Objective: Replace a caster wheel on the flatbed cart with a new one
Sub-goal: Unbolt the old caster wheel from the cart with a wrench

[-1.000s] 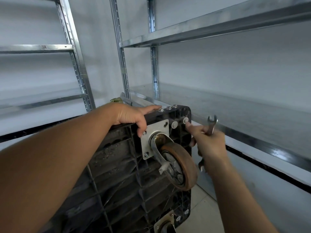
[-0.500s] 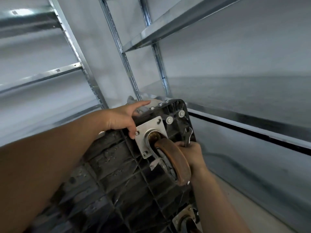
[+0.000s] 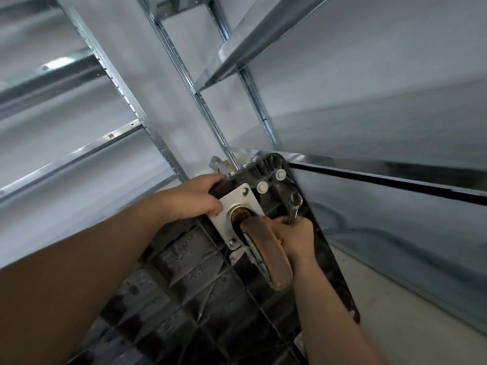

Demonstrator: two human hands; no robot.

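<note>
The black plastic flatbed cart (image 3: 200, 275) stands on its side with its ribbed underside facing me. A worn brown caster wheel (image 3: 268, 251) hangs from a silver mounting plate (image 3: 237, 206) near the cart's top corner. My left hand (image 3: 195, 198) grips the cart's top edge beside the plate, fingers curled over it. My right hand (image 3: 295, 235) sits just right of the wheel and holds a silver open-end wrench (image 3: 293, 205), whose jaw points up toward two white bolt heads (image 3: 271, 181). The wheel hides part of my right hand.
Galvanised steel shelving surrounds the cart: uprights (image 3: 184, 77) behind it, a shelf (image 3: 263, 43) above right, a low shelf edge (image 3: 382, 175) to the right. Pale floor (image 3: 382, 312) shows at lower right. A second caster plate (image 3: 300, 343) peeks in at the bottom.
My right hand dropped from the upper bolts to beside the wheel, still with the wrench. My left hand's fingers curled over the cart edge. The view tilted.
</note>
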